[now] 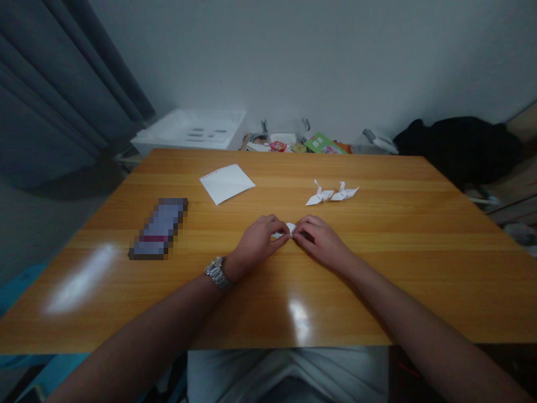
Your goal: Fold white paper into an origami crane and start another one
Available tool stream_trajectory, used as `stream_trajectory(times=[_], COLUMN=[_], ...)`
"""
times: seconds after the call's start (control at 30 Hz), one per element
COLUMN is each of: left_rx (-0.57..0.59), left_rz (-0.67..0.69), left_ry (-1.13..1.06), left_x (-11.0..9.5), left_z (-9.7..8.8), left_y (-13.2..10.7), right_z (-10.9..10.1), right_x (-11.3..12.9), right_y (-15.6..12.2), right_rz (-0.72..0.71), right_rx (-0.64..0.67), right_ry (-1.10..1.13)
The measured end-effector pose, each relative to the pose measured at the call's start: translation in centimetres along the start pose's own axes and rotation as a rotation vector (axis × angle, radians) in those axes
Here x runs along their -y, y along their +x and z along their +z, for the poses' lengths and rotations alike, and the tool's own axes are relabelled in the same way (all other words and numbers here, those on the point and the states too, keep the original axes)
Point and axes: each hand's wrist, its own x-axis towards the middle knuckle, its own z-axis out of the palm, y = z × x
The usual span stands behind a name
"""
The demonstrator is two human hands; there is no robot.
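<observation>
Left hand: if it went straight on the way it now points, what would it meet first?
The folded paper, which the left hand seems to pinch. Just past it comes the right hand, though depth there is hard to judge.

Your folded paper (290,228) and paper birds (344,194) are white, your watch (217,272) silver. Your table (403,235) is orange-brown with streaky wood grain, the curtain (59,89) grey-blue, the booklet (321,143) green.
</observation>
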Motion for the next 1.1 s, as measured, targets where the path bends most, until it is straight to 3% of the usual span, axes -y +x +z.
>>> stream_trajectory(times=[0.53, 0.83, 0.97, 1.1], left_rx=[-0.04, -0.039, -0.029, 0.043], left_rz=[-0.121, -0.139, -0.109, 0.005], left_ry=[-0.037, -0.044, -0.013, 0.085], left_x=[-0.5, -0.3, -0.2, -0.5], left_z=[0.4, 0.7, 0.4, -0.7], left_y=[0.4, 0.6, 0.4, -0.2], right_z=[0.0, -0.3, -1.0, -1.4], right_x=[0.0, -0.5, -0.2, 0.2], right_y=[0.1, -0.2, -0.3, -0.6], right_rz=[0.0, -0.177, -0.21, -0.193], right_rx=[-0.029, 0.042, 0.097, 0.132], right_ry=[-0.026, -0.184, -0.277, -0.301])
